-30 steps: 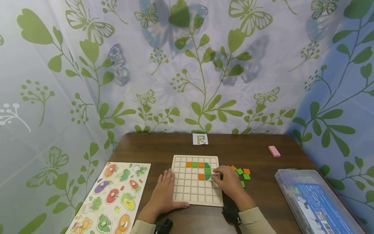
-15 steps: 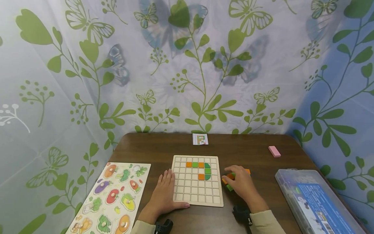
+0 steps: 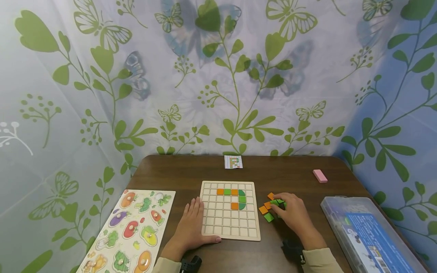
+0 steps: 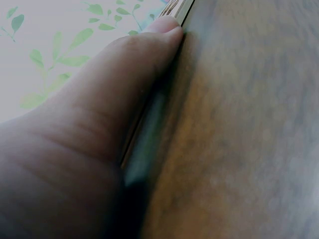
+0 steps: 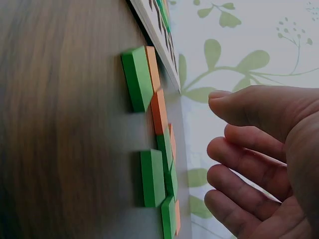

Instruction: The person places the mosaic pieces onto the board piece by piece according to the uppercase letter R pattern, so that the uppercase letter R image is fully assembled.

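My left hand (image 3: 191,223) lies beside the wooden grid board (image 3: 218,222), fingers straight along its left edge and thumb at its front edge. In the left wrist view the thumb (image 4: 144,55) touches the board's side. Orange and green tiles sit in the board's upper cells, including an orange square tile (image 3: 220,192) and a rounded dark green tile (image 3: 242,206). Right of the board, my right hand (image 3: 295,212) hovers over loose tiles, partly hiding them. The right wrist view shows its thumb and fingers apart with nothing between, near a green tile (image 5: 135,82).
A picture card (image 3: 233,162) lies behind the board. On the left is a vegetable puzzle board (image 3: 136,227). A pink block (image 3: 320,176) lies at the back right, and a clear plastic case (image 3: 372,231) stands at the right. A patterned curtain hangs behind the table.
My right hand has left the board's right side and moved right over the loose tiles. Some tiles now lie farther left, closer to the board. My left hand stays in place.
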Demonstrator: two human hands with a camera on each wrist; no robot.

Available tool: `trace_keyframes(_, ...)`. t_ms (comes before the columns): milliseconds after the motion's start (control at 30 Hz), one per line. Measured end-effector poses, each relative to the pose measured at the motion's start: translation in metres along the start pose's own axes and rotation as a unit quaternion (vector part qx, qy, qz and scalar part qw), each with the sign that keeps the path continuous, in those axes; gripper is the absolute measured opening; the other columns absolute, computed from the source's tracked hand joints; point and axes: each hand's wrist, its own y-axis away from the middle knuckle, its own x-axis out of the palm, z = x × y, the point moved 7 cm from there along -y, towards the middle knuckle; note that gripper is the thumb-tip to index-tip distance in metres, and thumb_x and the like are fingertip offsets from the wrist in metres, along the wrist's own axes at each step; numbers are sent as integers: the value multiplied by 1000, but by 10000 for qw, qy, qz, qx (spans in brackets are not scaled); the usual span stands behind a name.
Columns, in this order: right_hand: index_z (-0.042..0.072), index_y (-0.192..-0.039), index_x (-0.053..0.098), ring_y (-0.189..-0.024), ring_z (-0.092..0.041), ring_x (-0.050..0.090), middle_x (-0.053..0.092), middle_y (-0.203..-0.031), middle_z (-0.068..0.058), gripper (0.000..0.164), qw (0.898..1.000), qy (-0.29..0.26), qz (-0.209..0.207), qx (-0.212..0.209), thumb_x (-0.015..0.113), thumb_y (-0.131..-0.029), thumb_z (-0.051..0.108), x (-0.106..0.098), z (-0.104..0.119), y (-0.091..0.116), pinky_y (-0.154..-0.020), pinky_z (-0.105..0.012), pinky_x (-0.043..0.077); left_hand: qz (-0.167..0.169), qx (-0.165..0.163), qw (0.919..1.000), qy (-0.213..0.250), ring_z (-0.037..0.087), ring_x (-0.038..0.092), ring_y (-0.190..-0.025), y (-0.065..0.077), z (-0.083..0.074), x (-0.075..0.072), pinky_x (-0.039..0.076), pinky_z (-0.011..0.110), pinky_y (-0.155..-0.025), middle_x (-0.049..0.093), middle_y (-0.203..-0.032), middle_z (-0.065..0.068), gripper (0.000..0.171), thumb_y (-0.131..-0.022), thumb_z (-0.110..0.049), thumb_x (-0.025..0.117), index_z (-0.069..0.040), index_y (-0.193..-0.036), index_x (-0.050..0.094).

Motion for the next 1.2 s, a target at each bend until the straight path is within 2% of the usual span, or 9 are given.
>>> trace_keyframes(233,-1,-115,78,-112,-44,64,73,-118,-19,34,10000,72,-1,46,89,-87,12,-6,-3,2,-97,-66,48,-78,44,9999,59,44,19,-155,0,-1,-2,16,57,-123,22,-168,30,140,-73,-95,61,11,-160,29)
trace_keyframes(467,-1,-116,78,-112,-43,64,72,-119,-19,34,9993,156,219,250,89,-87,15,-5,-7,4,-98,-65,48,-262,179,9992,225,47,23,-153,2,-4,-5,20,61,-121,25,-165,32,139,-73,-92,66,14,-158,32)
trace_keyframes(867,-1,-118,77,-114,-45,63,71,-121,-21,36,9985,125,369,397,89,-87,14,-4,-11,7,-99,-67,48,-94,58,9999,7,44,19,-155,1,-1,-2,16,57,-124,22,-167,30,141,-74,-94,61,12,-160,29)
trace_keyframes(1100,-1,-114,78,-118,-49,62,69,-124,-26,33,9971,118,632,407,89,-86,13,2,-13,8,-101,-67,46,-73,52,10000,-13,44,18,-156,0,0,0,15,57,-124,21,-168,29,141,-73,-96,59,11,-161,28)
trace_keyframes(1200,1,-111,79,-115,-47,63,70,-121,-23,29,9958,124,770,475,89,-85,11,4,-13,8,-100,-67,47,-69,43,10000,1,43,18,-156,0,1,1,15,57,-124,21,-168,29,141,-73,-96,59,11,-161,28)
